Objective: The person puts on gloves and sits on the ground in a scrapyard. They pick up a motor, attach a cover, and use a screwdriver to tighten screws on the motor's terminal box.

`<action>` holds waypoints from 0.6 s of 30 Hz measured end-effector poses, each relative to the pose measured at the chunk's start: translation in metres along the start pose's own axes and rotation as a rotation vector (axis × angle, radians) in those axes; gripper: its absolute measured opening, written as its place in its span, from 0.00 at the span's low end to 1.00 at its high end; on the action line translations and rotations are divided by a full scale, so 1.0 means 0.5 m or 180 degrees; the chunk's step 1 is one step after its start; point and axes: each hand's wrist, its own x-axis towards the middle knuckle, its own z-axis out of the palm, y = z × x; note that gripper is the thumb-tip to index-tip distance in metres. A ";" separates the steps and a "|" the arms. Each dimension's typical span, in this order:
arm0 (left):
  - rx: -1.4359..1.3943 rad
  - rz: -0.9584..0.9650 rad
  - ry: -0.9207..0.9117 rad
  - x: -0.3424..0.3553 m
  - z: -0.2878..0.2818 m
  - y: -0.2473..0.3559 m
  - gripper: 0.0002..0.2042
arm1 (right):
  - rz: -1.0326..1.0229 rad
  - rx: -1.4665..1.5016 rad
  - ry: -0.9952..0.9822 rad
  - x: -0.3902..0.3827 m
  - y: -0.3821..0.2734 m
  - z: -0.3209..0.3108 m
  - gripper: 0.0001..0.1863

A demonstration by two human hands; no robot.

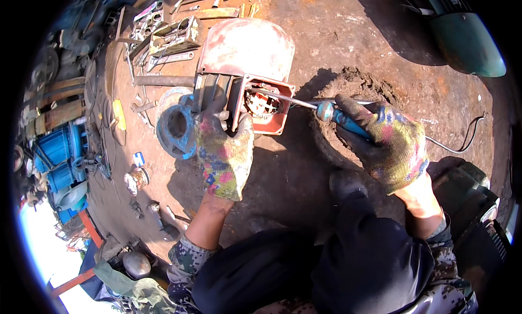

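An electric motor (247,45) with a worn, pinkish-red cover lies in front of me. Its square red terminal box (278,118) is uncovered, showing wiring and terminals inside. My right hand (395,143), in a stained patterned glove, is closed round the blue handle of a screwdriver (350,123). The long metal shaft reaches left into the box; just where its tip touches cannot be made out. My left hand (225,154), gloved alike, grips the motor at the left edge of the box, thumb and fingers on either side of the casing. Some of its fingertips are hidden.
A blue ring-shaped flange (176,124) lies left of the motor. Beyond it are spanners (171,58) and a metal tool box (176,36). A dirt-caked round part (340,145) sits beneath my right hand, a grey cable (457,149) beside it. A green rounded housing (468,45) stands far right.
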 end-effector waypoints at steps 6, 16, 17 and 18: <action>-0.0150 -0.0399 0.0078 0.020 0.020 0.038 0.16 | -0.0156 -0.0124 0.0098 0.013 0.000 0.004 0.21; 0.0121 -0.0047 -0.0464 0.007 0.057 -0.047 0.14 | -0.0236 -0.1051 -0.0227 0.021 -0.027 -0.036 0.20; -0.0153 -0.0493 -0.0615 -0.005 0.026 -0.067 0.13 | -0.0362 -0.1047 -0.0317 0.033 -0.043 -0.038 0.22; -0.0435 -0.0941 -0.0746 -0.019 -0.008 -0.084 0.13 | -0.0437 -0.1061 -0.0521 0.045 -0.063 -0.040 0.23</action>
